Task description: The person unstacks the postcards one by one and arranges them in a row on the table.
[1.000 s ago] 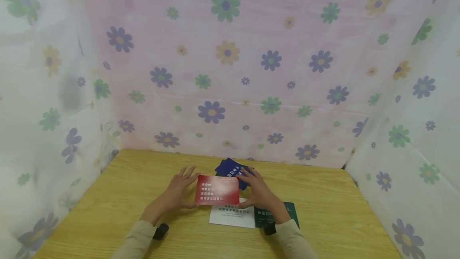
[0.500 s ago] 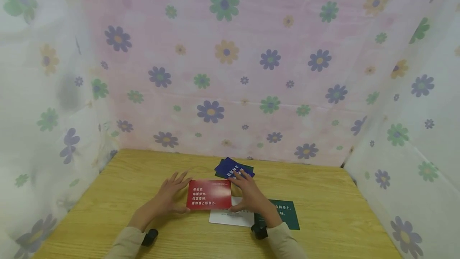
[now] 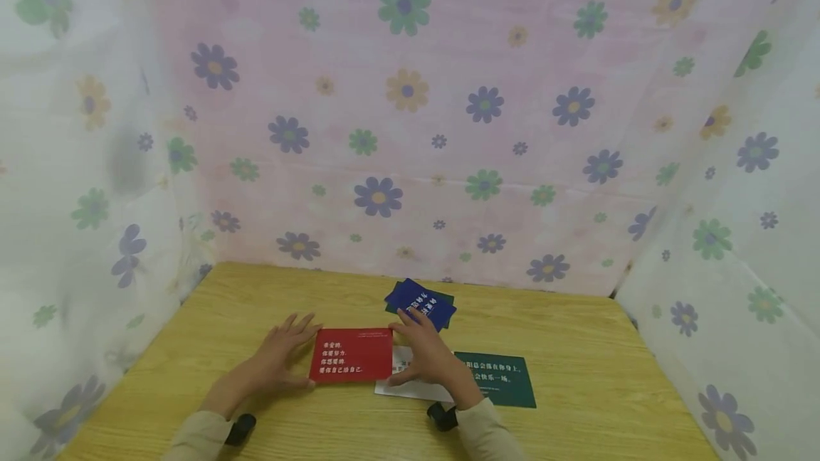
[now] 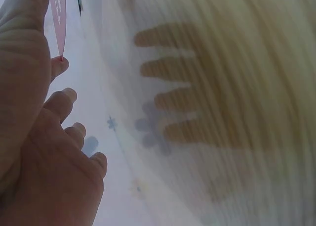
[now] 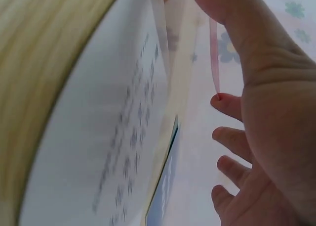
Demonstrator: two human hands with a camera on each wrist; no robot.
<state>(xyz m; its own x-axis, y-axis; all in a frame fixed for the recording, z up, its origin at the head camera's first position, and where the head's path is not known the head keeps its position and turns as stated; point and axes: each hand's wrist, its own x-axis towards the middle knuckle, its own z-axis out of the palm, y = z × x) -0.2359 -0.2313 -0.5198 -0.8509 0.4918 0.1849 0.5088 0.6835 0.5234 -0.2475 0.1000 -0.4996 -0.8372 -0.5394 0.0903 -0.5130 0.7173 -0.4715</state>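
Observation:
A red card [image 3: 351,358] with white printed lines is held level between both hands, close over the table. My left hand [image 3: 275,358] pinches its left corners between thumb and index finger, and the other fingers spread away. On the opposite side, my right hand [image 3: 432,354] grips the right corners the same way. The left wrist view catches the red card [image 4: 59,23] edge-on against the index fingertip; the right wrist view shows its thin edge too. Beneath the right hand lies a white printed card [image 3: 416,391], partly covered by the red card and that hand.
A dark green card [image 3: 515,390] lies flat to the right, against the white card. Farther back, a blue card [image 3: 416,297] rests askew on another green card [image 3: 448,300]. Flowered cloth [image 3: 410,162] encloses the wooden table [image 3: 576,347] at back and sides.
Both hands have carried the red card leftward and somewhat lower, off most of the white card's left part. More of the blue and right-hand green cards now shows.

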